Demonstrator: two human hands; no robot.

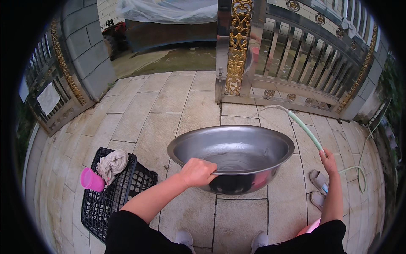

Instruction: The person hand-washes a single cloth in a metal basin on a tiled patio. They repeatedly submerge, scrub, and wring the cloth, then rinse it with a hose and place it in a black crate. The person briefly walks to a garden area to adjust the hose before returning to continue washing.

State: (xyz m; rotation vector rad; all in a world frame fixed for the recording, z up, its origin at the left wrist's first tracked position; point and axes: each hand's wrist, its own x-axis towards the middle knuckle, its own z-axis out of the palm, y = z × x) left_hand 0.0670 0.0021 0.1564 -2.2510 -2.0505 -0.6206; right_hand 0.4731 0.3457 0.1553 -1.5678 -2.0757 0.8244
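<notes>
My left hand grips the near rim of a large stainless steel basin, thumb side towards the rim's middle. The basin appears tilted, and a little water seems to lie in its bottom. At the right, my right hand is closed around a pale green hose. Water arcs out of the hose's end towards the left, above the basin's far right rim. My fingers hide part of the rim and the hose.
An upturned black plastic crate at left bears a pink cup and a crumpled cloth. Slippers and hose loops lie at right. A pink object shows by my right arm. A metal gate stands ahead.
</notes>
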